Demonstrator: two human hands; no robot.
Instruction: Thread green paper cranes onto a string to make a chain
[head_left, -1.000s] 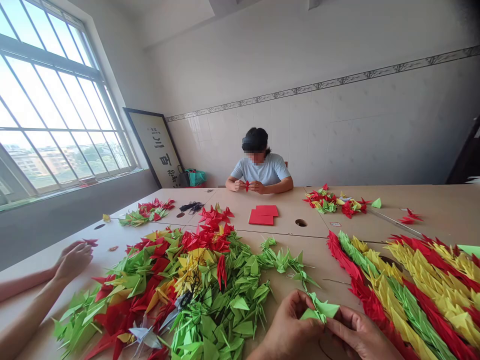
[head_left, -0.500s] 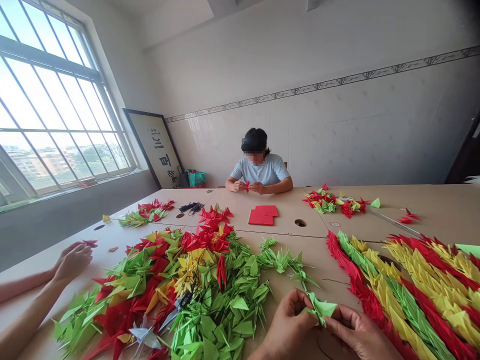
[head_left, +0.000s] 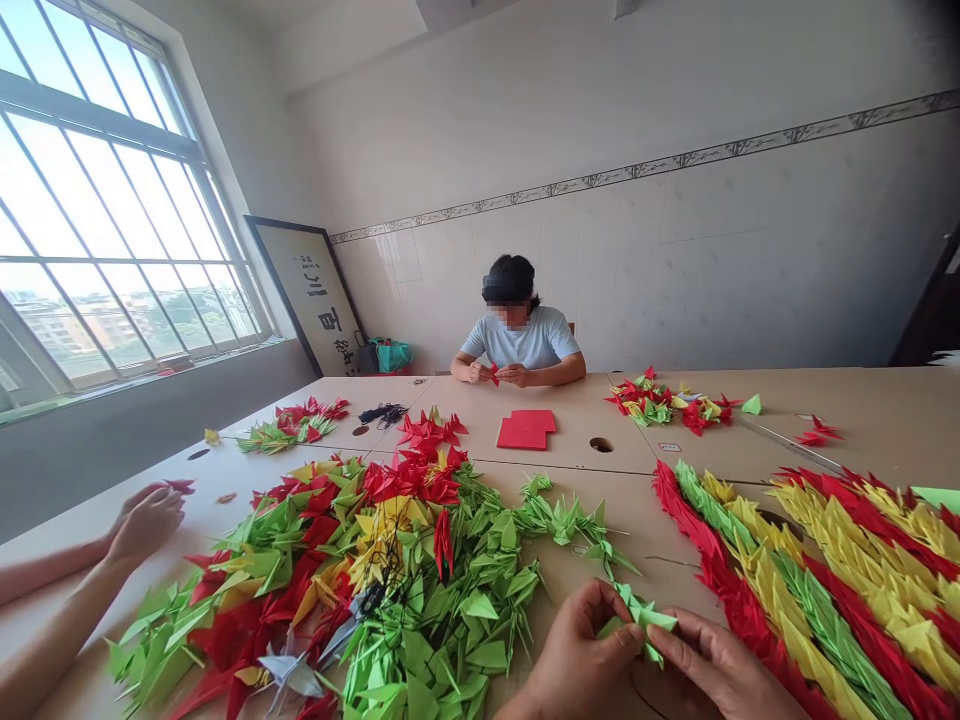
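Near the bottom edge, right of centre, my left hand (head_left: 589, 640) pinches a folded green paper piece (head_left: 646, 622) between thumb and fingers. My right hand (head_left: 709, 655) grips the same piece from the other side, its fingertips close to the left thumb. A strand of green paper cranes (head_left: 566, 520) runs up and left from my hands toward a large heap of green cranes (head_left: 435, 630). To the right of my hands lie rows of red, yellow and green strung cranes (head_left: 810, 570).
Across the table (head_left: 585, 390) a person (head_left: 517, 340) holds a red folded piece. Another person's hands (head_left: 146, 525) are at the left. Red paper squares (head_left: 525, 430), black cords (head_left: 382, 414) and smaller crane piles (head_left: 671, 400) lie farther back.
The green piece has turned slightly between my fingers, and my left thumb has shifted a little to the right over it. Other things look unmoved.
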